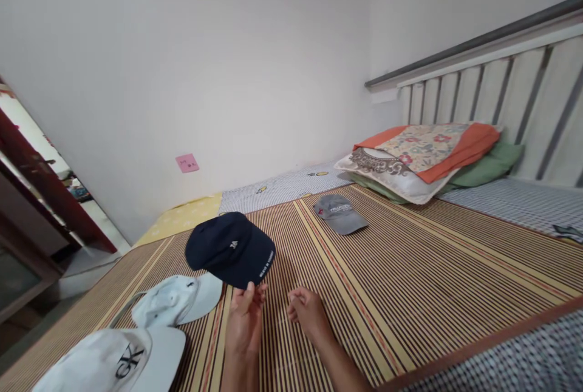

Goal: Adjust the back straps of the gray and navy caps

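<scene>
My left hand [246,318] holds a navy blue cap [230,248] by the edge of its brim, lifted above a striped bamboo mat [410,283] on a bed. The cap has a small white emblem on the front and white lettering on the brim. Just to the right, my right hand [307,312] hovers over the mat with its fingers loosely curled and nothing in it. A pale blue cap [175,300] lies left of my left hand, and a white cap with black letters [116,360] sits at the near left. A grey cap [339,213] rests farther back on the mat.
Stacked pillows [423,158] lean at the headboard [501,85] on the right. A white wall with a pink note [187,163] runs behind the bed. A dark wooden door frame [40,192] stands at the left. Checked bedsheet [514,201] shows beside the mat.
</scene>
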